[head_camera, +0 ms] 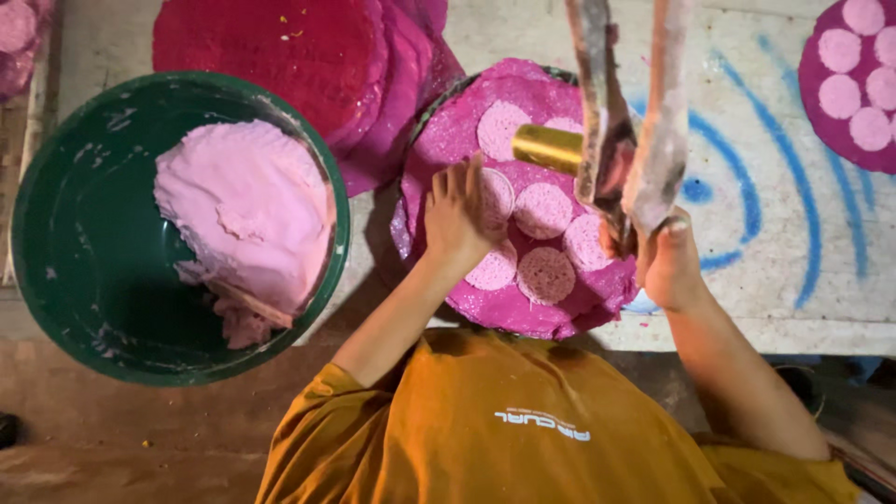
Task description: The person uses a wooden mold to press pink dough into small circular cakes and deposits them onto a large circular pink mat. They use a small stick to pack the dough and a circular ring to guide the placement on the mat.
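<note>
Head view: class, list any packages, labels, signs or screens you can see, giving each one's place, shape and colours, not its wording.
Printed logo: on the orange shirt at bottom centre, a short white strip of lettering.
No packages, signs or screens show.

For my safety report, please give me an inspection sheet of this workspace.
Surface: pale table with blue painted lines.
Job's things: pink mat carrying pale round discs; gold cylinder on it.
Clutter: green bowl of pink dough; stacked red mats.
Hands: left hand open, resting on the discs; right hand grips a long tool.
Cables: nothing seen.
Surroundings: brown floor.
</note>
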